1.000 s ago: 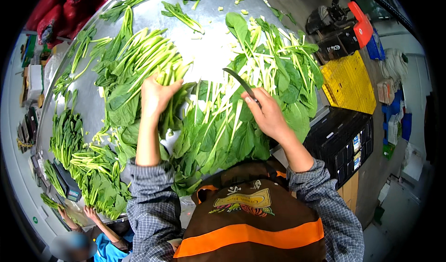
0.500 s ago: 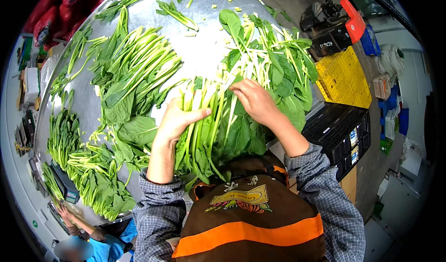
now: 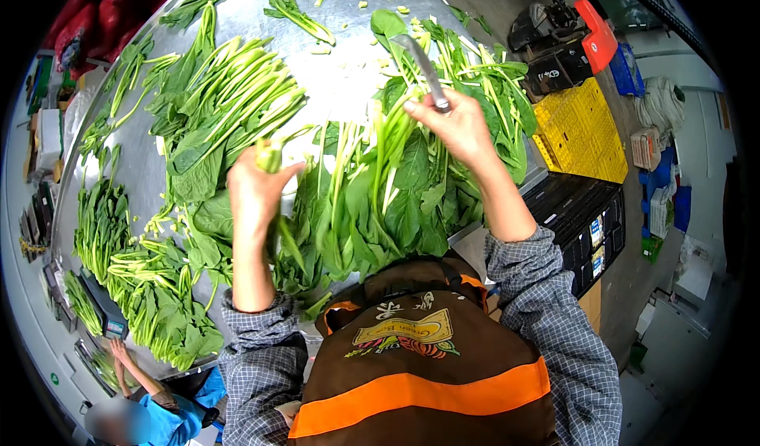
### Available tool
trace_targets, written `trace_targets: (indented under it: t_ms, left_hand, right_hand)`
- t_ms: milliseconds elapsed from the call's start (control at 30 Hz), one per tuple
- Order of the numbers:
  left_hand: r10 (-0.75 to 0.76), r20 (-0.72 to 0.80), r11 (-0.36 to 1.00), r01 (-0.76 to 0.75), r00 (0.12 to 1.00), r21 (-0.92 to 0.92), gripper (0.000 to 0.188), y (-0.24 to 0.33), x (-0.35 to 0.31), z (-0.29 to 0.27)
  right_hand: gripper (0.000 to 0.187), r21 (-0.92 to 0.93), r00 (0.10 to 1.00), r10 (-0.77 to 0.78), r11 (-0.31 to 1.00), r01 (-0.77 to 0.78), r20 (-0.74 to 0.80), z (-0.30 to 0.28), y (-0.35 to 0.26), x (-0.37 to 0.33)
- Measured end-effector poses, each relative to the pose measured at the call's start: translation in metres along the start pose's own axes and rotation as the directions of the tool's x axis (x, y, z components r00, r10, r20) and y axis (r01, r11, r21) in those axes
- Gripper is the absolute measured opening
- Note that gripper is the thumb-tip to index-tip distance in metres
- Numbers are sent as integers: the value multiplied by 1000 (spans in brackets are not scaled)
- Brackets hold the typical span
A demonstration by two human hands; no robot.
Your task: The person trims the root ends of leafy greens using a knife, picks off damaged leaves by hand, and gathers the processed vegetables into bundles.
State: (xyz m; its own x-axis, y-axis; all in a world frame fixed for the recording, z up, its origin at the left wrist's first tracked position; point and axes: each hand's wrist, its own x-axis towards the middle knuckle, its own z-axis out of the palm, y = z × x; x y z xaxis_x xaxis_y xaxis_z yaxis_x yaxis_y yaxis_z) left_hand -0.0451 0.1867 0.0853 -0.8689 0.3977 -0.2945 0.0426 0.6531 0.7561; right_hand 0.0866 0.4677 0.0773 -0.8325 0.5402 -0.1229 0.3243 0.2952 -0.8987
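The person's left hand (image 3: 252, 191) curls around a few green stalks (image 3: 270, 156), whose pale ends poke out, slightly blurred, between thumb and fingers. The right hand (image 3: 462, 128) grips 1 knife (image 3: 423, 64), its curved blade slanting up and to the left. That hand's thumb meets the stem ends of a leafy bunch (image 3: 388, 133); I cannot tell from here whether it pinches them too. The bunch's leaves spread toward the person's brown apron (image 3: 427, 360), over the near side of the metal table (image 3: 352, 74).

Just beyond the left hand lies a thick pile of greens (image 3: 245, 90), stems angled to the upper right. More greens (image 3: 166, 303) sit at the table's left end, where 1 co-worker in blue (image 3: 170, 421) reaches in. To the right stand a black crate (image 3: 570, 208), a yellow plastic crate (image 3: 583, 132) and a machine with a red handle (image 3: 597, 38). Red sacks (image 3: 99, 22) fill the far left corner.
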Motion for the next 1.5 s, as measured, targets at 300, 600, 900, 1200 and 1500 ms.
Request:
trace_targets:
  t_ms: [300, 600, 900, 1200, 1500]
  left_hand:
    - [78, -305, 971, -142, 949, -192, 38, 25, -7, -37]
    - [113, 259, 625, 134, 959, -769, 56, 4, -2, -36]
    - [0, 566, 414, 515, 825, -750, 38, -30, 3, 52]
    - [-108, 615, 178, 624, 781, -761, 38, -55, -4, 40]
    - [-93, 203, 281, 222, 975, -934, 53, -100, 22, -31]
  right_hand:
    - [33, -346, 699, -529, 848, 402, -481, -17, -55, 22]
    - [36, 259, 979, 140, 950, -175, 148, 5, -73, 7]
    - [38, 49, 833, 320, 923, -381, 451, 109, -9, 10]
    - [28, 165, 786, 246, 901, -401, 566, 94, -6, 25]
    - [49, -474, 961, 201, 876, -90, 189, 28, 21, 39]
